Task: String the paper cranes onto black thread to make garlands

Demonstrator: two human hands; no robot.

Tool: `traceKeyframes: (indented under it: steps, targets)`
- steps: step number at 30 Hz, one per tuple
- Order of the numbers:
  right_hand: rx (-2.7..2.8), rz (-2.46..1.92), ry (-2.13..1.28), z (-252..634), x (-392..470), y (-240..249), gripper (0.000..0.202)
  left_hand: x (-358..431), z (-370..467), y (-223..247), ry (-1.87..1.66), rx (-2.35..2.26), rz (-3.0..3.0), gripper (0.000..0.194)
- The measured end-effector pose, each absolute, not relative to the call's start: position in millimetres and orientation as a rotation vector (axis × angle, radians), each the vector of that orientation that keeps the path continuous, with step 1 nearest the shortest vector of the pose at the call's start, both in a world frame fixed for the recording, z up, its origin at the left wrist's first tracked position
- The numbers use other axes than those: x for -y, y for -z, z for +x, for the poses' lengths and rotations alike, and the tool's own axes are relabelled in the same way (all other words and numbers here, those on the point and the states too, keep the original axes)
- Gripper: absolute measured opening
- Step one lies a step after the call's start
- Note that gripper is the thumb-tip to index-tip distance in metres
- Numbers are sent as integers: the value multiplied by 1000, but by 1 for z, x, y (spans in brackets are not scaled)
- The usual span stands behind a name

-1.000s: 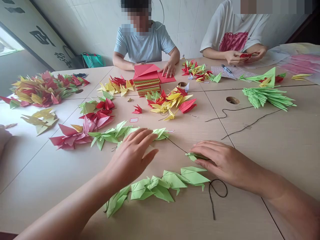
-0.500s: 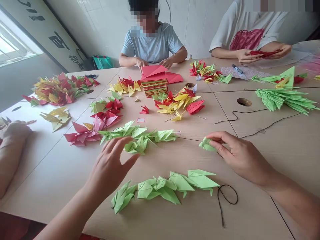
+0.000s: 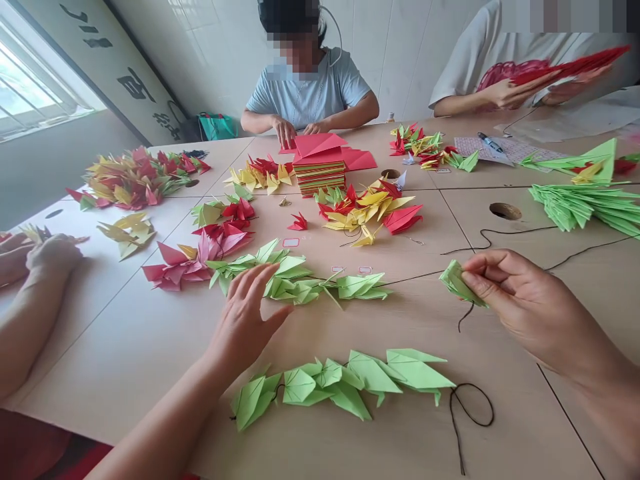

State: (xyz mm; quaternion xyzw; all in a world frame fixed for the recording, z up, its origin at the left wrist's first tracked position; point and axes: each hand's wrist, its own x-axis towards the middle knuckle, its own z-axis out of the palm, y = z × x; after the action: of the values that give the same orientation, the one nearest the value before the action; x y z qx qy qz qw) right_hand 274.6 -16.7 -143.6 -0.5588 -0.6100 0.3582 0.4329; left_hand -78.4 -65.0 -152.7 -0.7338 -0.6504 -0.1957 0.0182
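Between its thumb and fingers, my right hand (image 3: 515,293) pinches a folded green paper piece (image 3: 459,283), held above the table. A dark thread (image 3: 420,275) runs from that piece leftward to a string of green paper cranes (image 3: 360,285), and a short thread end hangs below it. My left hand (image 3: 250,313) hovers by the left part of this string, fingers apart, holding nothing. Nearer to me lies a second string of green paper cranes (image 3: 345,380) on black thread, its loose thread tail (image 3: 473,405) curling at the right end.
Across the table (image 3: 400,327), a person in a blue shirt (image 3: 305,87) handles red paper by a paper stack (image 3: 320,179). Another holds red folded pieces (image 3: 570,67). A third person's arms (image 3: 45,287) are at left. Mixed crane piles (image 3: 120,177) and green folded strips (image 3: 590,207) lie about.
My right hand has moved to the right with the green piece, and the thread to the crane string now shows stretched. My left hand stays open. The person at right has fanned the red pieces wider.
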Motion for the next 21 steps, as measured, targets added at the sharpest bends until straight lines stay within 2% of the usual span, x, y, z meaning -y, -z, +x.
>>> traceKeyframes:
  steps: [8, 14, 21]
  targets:
    - [1610, -1455, -831, 279, 17, 143, 20, 67, -78, 144, 653, 2283, -2353, 36]
    - [1833, -1548, -663, 281, 19, 147, 13, 68, -86, 135, 670, 2411, -2427, 42]
    - [2008, -1564, -495, 279, 21, 148, 17, 68, -99, 134, 528, 2394, -2587, 45]
